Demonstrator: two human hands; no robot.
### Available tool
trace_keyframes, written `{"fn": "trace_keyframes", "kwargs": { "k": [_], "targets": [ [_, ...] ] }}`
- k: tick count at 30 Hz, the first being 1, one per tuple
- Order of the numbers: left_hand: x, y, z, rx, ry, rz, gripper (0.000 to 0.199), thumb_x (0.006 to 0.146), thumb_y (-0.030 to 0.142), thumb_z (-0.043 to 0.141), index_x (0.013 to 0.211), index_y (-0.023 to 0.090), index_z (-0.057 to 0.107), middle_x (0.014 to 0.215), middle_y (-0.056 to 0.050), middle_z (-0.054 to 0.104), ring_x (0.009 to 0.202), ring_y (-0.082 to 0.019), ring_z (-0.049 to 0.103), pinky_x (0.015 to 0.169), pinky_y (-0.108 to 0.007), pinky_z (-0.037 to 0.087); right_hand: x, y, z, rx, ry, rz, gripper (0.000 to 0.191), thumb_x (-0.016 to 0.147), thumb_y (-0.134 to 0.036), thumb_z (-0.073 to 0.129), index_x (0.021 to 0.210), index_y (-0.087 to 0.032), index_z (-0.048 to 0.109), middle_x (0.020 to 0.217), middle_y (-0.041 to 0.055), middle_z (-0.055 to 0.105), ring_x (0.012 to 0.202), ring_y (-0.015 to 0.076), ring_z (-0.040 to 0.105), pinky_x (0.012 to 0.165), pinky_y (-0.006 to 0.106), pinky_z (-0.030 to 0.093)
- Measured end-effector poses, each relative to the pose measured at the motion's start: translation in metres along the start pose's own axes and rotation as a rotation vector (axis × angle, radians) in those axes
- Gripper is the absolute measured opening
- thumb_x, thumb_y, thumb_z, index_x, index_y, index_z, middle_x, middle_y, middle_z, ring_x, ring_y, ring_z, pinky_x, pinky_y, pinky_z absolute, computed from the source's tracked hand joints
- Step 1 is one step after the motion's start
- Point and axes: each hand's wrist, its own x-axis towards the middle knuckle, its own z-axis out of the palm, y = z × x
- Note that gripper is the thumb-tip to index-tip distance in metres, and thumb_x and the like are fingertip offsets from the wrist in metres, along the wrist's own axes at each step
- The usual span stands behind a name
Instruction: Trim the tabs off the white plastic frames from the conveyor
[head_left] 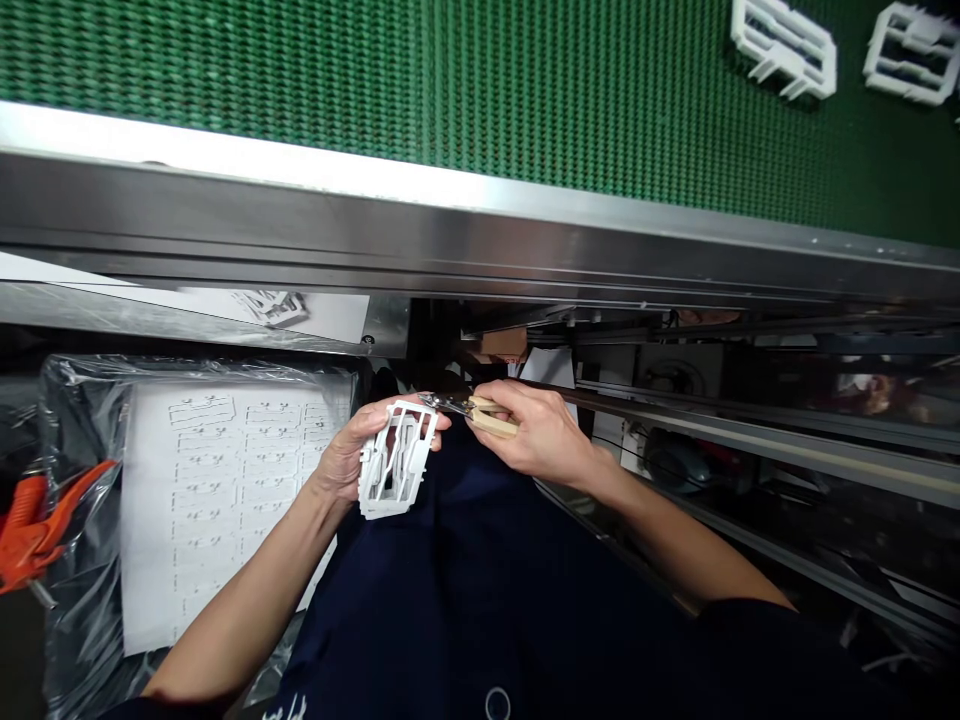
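My left hand is closed around a white plastic frame, which has slots and thin bars and looks like several stacked together. In my right hand is a pair of nippers with cream handles and metal jaws. The jaws point left and reach the upper right corner of the frame, close to my left fingertips. Whether the jaws are closed on the plastic is too small to tell. Both hands are in front of my dark blue clothing, below the conveyor's metal edge.
A green conveyor belt runs across the top behind a metal rail. White frames lie on its right. At left are a printed sheet on black plastic, an orange-handled tool and a shelf bearing white parts.
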Motion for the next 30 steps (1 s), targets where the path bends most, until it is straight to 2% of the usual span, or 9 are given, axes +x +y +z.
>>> {"fn": "trace_keyframes", "kwargs": {
  "k": [6,12,17,22,30],
  "targets": [
    [-0.001,0.001,0.001,-0.007,0.022,0.018,0.034,0.075,0.031,0.067,0.102,0.011,0.069,0.097,-0.015,0.071,0.079,-0.024,0.067,0.065,-0.027,0.055,0.001,-0.003,-0.002,0.049,0.025,0.050,0.019,0.081,-0.030,0.054,0.097,-0.022,0.061,0.079,0.0000,0.064,0.067,0.0122,0.057,0.064,0.023,0.041],
    [-0.001,0.001,0.000,-0.020,0.043,0.023,0.035,0.076,0.030,0.065,0.106,0.011,0.068,0.096,-0.015,0.071,0.078,-0.022,0.067,0.064,-0.027,0.056,0.004,-0.003,-0.005,0.076,0.040,0.188,0.029,0.080,-0.033,0.057,0.107,-0.023,0.057,0.097,0.0022,0.067,0.084,0.0164,0.063,0.070,0.026,0.044],
    [0.002,0.007,-0.005,-0.035,0.096,0.056,0.035,0.077,0.029,0.063,0.107,0.012,0.065,0.101,-0.014,0.070,0.082,-0.023,0.067,0.062,-0.028,0.057,0.007,0.004,0.004,0.187,0.022,0.355,0.027,0.081,-0.044,0.054,0.097,-0.023,0.058,0.085,0.0018,0.068,0.073,0.0183,0.062,0.062,0.028,0.043],
    [0.005,0.012,-0.004,-0.047,0.114,0.081,0.033,0.079,0.028,0.060,0.108,0.012,0.064,0.101,-0.014,0.070,0.083,-0.024,0.067,0.062,-0.029,0.057,0.010,-0.003,0.013,0.456,-0.026,0.409,0.019,0.078,-0.035,0.056,0.089,-0.020,0.058,0.084,0.0014,0.067,0.074,0.0155,0.061,0.066,0.028,0.045],
    [0.006,0.011,-0.004,-0.073,0.143,0.083,0.031,0.080,0.026,0.058,0.107,0.012,0.063,0.099,-0.014,0.070,0.080,-0.024,0.068,0.061,-0.030,0.058,0.010,-0.011,0.021,0.592,-0.005,0.420,0.015,0.074,-0.027,0.056,0.086,-0.019,0.058,0.079,0.0005,0.065,0.072,0.0143,0.060,0.067,0.027,0.046]
  ]
}}
